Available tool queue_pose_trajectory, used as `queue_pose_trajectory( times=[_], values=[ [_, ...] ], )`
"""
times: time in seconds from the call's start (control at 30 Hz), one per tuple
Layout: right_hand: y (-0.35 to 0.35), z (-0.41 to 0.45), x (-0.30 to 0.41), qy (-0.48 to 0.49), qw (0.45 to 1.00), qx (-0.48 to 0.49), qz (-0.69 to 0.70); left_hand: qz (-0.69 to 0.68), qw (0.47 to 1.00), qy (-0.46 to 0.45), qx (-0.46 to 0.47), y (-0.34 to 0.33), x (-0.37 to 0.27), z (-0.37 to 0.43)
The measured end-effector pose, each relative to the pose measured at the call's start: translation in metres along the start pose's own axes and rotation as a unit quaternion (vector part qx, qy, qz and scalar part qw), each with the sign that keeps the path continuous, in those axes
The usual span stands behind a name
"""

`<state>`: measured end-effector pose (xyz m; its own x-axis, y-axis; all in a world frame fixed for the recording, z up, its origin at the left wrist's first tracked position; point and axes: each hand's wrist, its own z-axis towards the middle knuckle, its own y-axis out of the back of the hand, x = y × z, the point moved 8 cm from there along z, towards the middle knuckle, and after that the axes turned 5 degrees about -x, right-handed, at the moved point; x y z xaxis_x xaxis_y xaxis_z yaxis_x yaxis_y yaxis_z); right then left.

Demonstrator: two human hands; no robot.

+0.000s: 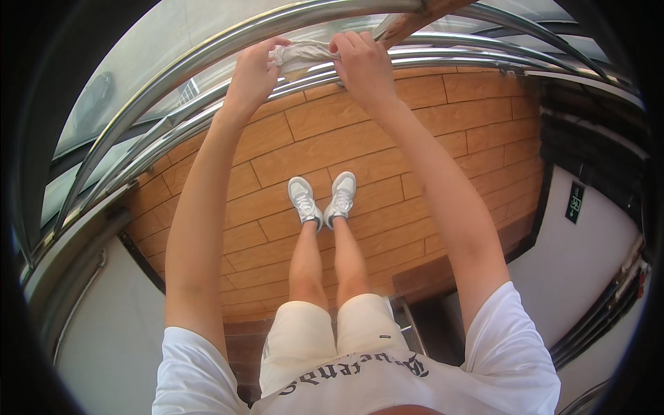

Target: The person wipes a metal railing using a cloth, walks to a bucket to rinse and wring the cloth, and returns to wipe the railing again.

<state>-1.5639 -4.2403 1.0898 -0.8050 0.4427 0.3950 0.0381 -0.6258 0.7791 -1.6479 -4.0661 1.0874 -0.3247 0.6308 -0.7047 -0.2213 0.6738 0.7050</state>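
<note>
A crumpled, pale cloth (306, 52) is stretched between my two hands, just below the thick upper metal rail. My left hand (254, 75) grips its left end, with the thumb and fingers bent around the fabric. The other end is pinched by my right hand (365, 65), whose fingers are curled beside a brown wooden-looking bar (415, 23). The cloth looks twisted and wrinkled along its length. Whether it touches the rails behind it, I cannot tell.
Curved stainless steel rails (207, 52) run across the front, with glass behind. Wood-look floor tiles (332, 140) lie under my white sneakers (342, 192). A dark brown step edge is behind my legs. On the right wall (550, 259) hangs a green exit sign (574, 202); pipes run lower down.
</note>
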Motion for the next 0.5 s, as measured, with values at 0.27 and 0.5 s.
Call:
queue_pose_trajectory(
  times=[0.27,0.5],
  values=[
    [0.007,-0.048,0.002,-0.121,0.992,0.018,0.02,0.073,0.995,-0.034,-0.057,-0.006,-0.036,-0.019],
    [0.084,-0.072,-0.029,-0.356,0.931,-0.074,0.036,0.028,0.981,-0.083,-0.172,-0.012,-0.103,-0.052]
  ],
)
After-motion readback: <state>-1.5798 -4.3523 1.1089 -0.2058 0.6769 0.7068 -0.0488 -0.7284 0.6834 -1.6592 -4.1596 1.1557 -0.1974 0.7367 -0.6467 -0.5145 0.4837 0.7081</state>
